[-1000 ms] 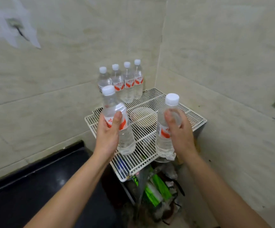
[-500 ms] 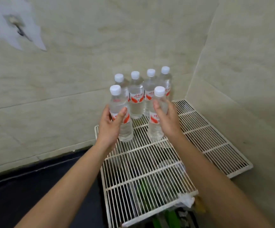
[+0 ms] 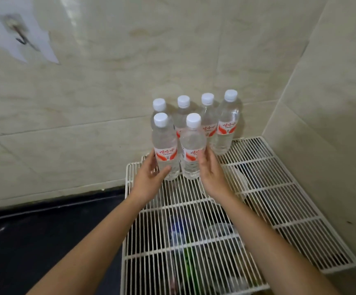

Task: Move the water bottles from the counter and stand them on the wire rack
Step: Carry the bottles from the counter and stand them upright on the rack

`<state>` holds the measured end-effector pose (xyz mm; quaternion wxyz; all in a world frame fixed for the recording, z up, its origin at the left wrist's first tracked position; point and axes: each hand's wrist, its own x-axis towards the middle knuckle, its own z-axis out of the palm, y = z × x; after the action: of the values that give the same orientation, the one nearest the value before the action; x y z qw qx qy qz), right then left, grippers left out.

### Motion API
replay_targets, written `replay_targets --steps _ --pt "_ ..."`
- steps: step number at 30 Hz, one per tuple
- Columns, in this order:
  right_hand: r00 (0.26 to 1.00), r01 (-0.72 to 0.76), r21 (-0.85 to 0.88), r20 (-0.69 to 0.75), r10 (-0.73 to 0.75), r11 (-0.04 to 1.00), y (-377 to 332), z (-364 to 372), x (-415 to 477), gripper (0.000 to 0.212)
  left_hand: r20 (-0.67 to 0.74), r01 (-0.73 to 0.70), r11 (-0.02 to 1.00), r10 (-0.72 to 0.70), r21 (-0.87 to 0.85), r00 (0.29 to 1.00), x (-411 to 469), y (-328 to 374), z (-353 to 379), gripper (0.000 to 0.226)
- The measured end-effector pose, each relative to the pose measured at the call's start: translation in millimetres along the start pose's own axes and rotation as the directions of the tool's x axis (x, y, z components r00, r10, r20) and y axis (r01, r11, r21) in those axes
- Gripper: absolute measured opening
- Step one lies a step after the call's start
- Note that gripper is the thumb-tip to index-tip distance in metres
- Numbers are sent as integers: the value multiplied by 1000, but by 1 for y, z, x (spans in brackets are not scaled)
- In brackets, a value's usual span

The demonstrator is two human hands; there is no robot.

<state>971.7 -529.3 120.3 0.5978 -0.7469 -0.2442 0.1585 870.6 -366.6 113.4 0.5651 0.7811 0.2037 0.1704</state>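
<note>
The placing step is judged to be near its end: two bottles are stood upright at the rear left corner of the rack, just in front of a back row of four lined along the rack's rear edge. The left bottle is clasped low down by the left grip, thumb across its front and fingers round its far side. The right bottle is held at label height by the right grip, thumb on the label and fingers curved round the side. Both bases appear seated on the wires. Next, both grips would need to be loosened and drawn straight back, so that neither bottle is tipped on the wires or knocked into the row behind. Whether more bottles wait on the table, left of the rack, cannot be told, as only part of it is shown. Each label is white with a red swoosh and red script that cannot be made out; the print beneath is too small to be read.
</note>
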Motion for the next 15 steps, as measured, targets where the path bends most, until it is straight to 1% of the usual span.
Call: replay_targets --steps 1,3,5,7,10,13,15 --pt "999 -16 -34 36 17 999 9 -2 -5 53 17 46 998 -47 32 999 -3 -9 0 57" --pt "995 -35 -173 85 50 984 33 -5 -9 62 28 96 993 -98 65 995 -7 -25 4 49" --pt "997 -9 -324 75 35 946 50 -5 -9 68 8 91 994 -92 63 996 -11 -31 8 45" --pt "999 36 -412 41 -21 911 56 -2 -5 66 -15 89 995 -88 38 996 -11 -34 11 45" --pt "996 81 -485 10 -87 871 55 0 3 62 -36 103 994 -102 30 994 -9 -35 15 46" --pt "996 71 -510 -8 -88 857 55 1 7 63 -62 127 989 -123 77 990 -9 -37 17 47" --pt "997 67 -498 -3 -79 865 56 3 7 65 -60 133 986 -127 105 990 -9 -37 16 48"
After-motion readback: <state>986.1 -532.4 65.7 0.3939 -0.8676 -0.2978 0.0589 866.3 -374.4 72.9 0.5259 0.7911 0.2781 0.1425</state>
